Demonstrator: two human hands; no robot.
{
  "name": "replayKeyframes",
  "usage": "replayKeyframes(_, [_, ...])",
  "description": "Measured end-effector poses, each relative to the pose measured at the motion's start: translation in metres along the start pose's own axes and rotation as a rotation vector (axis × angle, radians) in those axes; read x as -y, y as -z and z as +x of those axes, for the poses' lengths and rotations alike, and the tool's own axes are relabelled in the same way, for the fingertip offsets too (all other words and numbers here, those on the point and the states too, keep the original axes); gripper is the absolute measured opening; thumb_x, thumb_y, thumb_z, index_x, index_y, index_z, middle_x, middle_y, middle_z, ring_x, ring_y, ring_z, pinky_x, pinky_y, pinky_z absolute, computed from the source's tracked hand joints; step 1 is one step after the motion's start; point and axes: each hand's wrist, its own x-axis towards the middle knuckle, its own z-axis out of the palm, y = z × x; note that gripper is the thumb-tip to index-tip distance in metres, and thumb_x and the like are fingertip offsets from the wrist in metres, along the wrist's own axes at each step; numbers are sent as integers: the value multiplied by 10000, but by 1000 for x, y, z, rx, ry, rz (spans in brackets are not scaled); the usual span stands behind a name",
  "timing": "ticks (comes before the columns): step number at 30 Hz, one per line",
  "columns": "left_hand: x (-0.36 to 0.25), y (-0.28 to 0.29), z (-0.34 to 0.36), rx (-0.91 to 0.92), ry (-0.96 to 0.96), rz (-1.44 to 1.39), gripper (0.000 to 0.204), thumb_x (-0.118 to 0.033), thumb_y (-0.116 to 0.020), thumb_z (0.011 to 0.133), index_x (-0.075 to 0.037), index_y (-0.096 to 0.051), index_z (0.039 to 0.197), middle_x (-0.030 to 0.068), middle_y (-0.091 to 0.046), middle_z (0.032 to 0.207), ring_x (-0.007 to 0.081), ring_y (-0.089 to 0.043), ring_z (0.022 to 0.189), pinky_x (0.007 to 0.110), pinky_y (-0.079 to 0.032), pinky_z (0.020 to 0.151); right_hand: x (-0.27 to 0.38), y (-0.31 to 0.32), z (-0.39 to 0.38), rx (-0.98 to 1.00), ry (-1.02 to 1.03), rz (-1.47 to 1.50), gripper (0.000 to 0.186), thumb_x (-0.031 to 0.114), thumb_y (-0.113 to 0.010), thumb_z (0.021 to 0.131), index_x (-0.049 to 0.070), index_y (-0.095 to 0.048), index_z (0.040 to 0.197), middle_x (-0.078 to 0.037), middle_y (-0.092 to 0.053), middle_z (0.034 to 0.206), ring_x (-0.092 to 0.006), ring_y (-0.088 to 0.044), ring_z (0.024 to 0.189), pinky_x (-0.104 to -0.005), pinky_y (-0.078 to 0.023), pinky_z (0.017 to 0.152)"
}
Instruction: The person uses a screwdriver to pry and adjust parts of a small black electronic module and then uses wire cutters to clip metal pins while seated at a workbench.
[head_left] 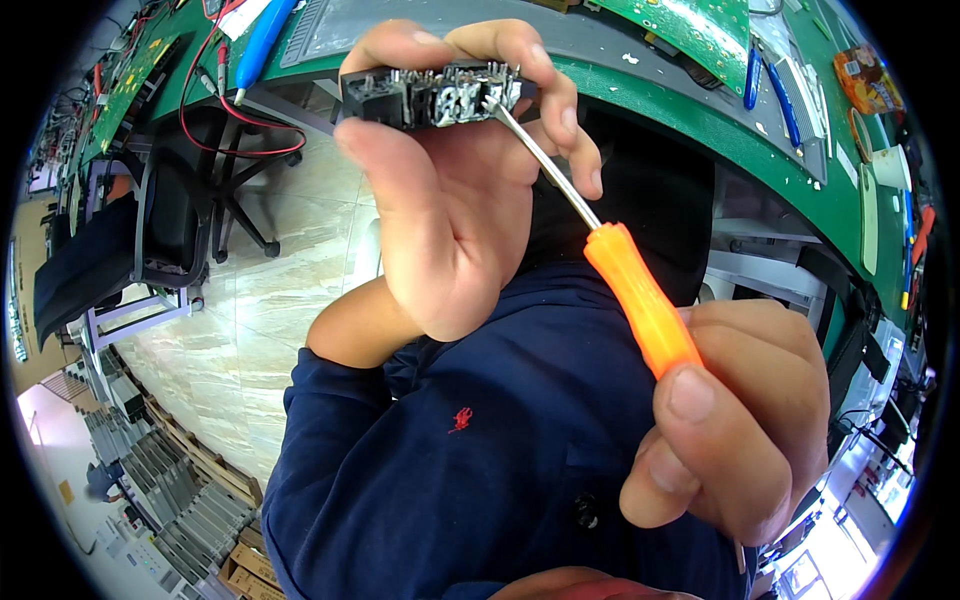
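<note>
Between the thumb and fingers of my left hand [450, 220] sits a small black electronic part [385, 105] with metal pins along its top edge. White, crumbly paste or residue [460, 103] covers part of the side facing me. My right hand [745, 420] grips the end of an orange-handled screwdriver [640, 295], which slants up and to the left. Its thin metal shaft ends at the white patch, where the tip appears to touch the part. Both hands are raised in front of my dark blue shirt, near the bench edge.
Ahead is a green-topped bench [820, 215] with a grey mat, a circuit board [690, 35] and blue-handled pliers [780, 100]. A blue pen-like tool [262, 45] and red test leads [222, 75] lie at the left. A black chair [175, 200] stands on the tiled floor.
</note>
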Motion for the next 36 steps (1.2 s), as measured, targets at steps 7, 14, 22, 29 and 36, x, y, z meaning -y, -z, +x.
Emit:
replayKeyframes(7, [4,20,-5,48,-92,276,474,-572,-329,928,-232,-379,1254,141,-435,1189,248,-488,929,406,-491,702,10,13,7,70,-41,-70,269,252,-501,924,14,-540,1044,-125,-530,762,-210,-516,554,-298,-450,483])
replayKeyframes(14, [14,5,-9,-129,-149,485,460,-550,-414,895,-201,-366,1190,143,-452,1176,269,-531,934,452,-531,715,-3,9,11,9,0,61,239,165,-465,910,-26,-539,1033,-158,-549,727,-201,-507,527,-298,-418,460])
replayKeyframes(22, [22,14,-8,-117,-282,513,490,-566,-332,923,-150,-356,1181,206,-429,1273,379,-524,1109,503,-527,831,-24,-18,-5,-196,32,237,268,159,-450,938,-81,-512,1039,-247,-594,775,-221,-597,576,-289,-483,498])
replayKeyframes(29, [21,6,-7,-250,-376,548,458,-540,-334,927,-137,-393,1138,153,-504,1187,301,-563,1035,513,-485,904,-26,-33,-12,-193,5,346,298,188,-455,962,-74,-521,1088,-240,-596,842,-247,-630,654,-308,-517,573])
replayKeyframes(36, [22,6,-7,-257,-402,455,443,-527,-349,926,-134,-405,1123,111,-519,1142,227,-567,903,519,-487,892,-27,-38,-18,-125,-87,399,300,221,-380,990,-11,-509,1130,-229,-588,940,-260,-633,730,-335,-525,641])
